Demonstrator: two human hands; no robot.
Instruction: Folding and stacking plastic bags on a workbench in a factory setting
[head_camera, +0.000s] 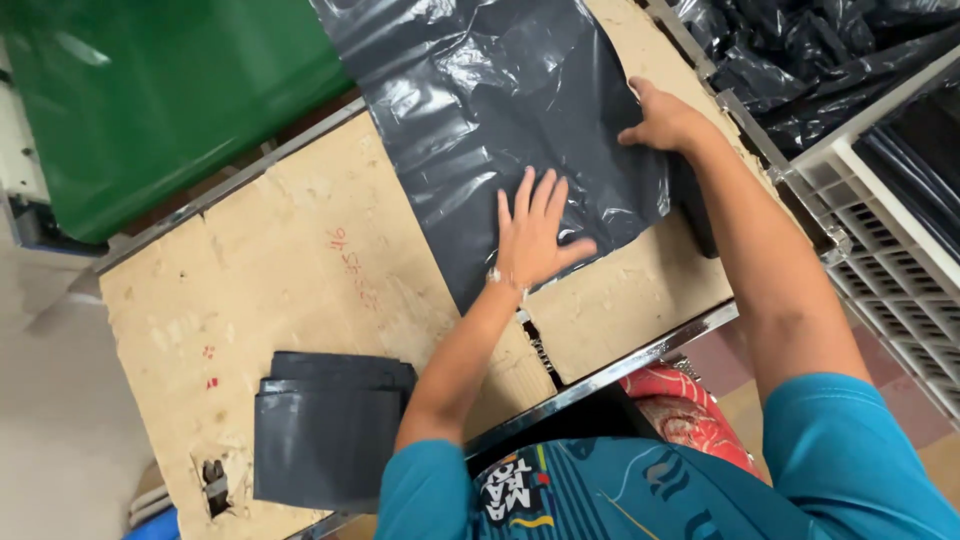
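Flat under both hands (535, 235) (palms down): grey plastic bag (500, 110).

A plastic bag (500, 110) lies on the worktop (300, 260) at upper centre, with the left hand (533, 235) flat on it and the right hand (665, 120) at its right edge. A stack of folded bags (325, 430) sits lower left; a crate (890, 240) stands at right.

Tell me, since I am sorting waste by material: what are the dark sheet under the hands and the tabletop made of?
The dark grey sheet looks like thin plastic film: glossy, creased, with sharp highlights. The tabletop seems to be unfinished chipboard or similar pressed wood: matte, tan, flecked, chipped in places, with a shiny metal edge strip.
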